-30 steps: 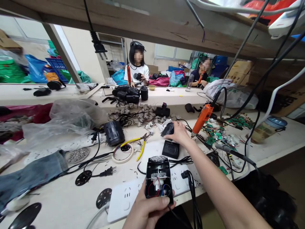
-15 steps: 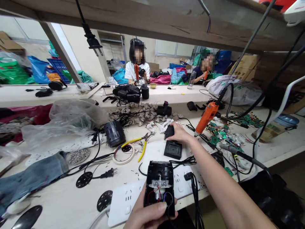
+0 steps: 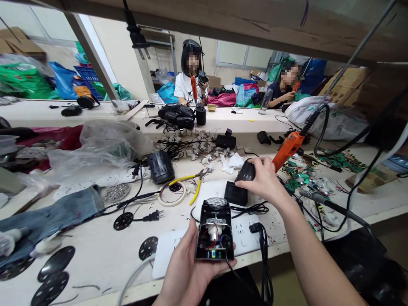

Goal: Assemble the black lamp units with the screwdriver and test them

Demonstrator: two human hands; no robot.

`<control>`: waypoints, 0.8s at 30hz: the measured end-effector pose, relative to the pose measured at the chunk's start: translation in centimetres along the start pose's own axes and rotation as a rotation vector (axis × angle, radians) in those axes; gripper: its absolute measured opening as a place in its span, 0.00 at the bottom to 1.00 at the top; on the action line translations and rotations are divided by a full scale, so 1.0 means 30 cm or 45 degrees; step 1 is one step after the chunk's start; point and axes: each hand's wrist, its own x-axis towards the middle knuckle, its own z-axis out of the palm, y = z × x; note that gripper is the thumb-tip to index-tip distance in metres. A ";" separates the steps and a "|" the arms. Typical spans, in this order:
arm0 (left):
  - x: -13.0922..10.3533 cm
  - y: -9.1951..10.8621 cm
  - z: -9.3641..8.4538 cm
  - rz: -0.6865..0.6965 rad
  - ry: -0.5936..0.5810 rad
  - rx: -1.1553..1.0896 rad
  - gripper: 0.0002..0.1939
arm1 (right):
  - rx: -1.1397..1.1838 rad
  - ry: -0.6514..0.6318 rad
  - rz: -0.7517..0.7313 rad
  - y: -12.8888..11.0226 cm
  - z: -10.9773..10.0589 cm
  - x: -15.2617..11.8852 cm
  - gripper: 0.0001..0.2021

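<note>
Over the near edge of the white bench (image 3: 105, 250), my left hand (image 3: 190, 270) cradles the opened black housing (image 3: 214, 238), fingers beneath it, while to its far right my right hand (image 3: 267, 178) holds a smaller black part (image 3: 245, 172) between closed thumb and fingers, and a two-pin plug (image 3: 153, 216) lies left.

The right fingers (image 3: 257, 165) have moved the black cover (image 3: 245, 171) rightward, and the left thumb (image 3: 190, 233) has swung aside.

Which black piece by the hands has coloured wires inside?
The open casing in the left hand: red and blue wires show inside. The piece in the right hand and the block near it show none.
</note>
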 end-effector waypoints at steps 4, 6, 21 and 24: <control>0.007 0.015 0.007 -0.025 0.020 -0.032 0.23 | 0.367 0.223 0.031 -0.040 -0.090 -0.121 0.34; 0.006 0.017 0.010 -0.022 0.026 -0.028 0.20 | 0.673 0.100 -0.012 -0.056 -0.114 -0.179 0.33; 0.017 0.007 0.035 -0.015 -0.093 -0.007 0.21 | 0.847 -0.213 -0.241 -0.170 -0.077 -0.300 0.33; 0.028 0.010 0.051 -0.013 -0.099 0.013 0.23 | 0.773 -0.190 -0.290 -0.174 -0.062 -0.294 0.35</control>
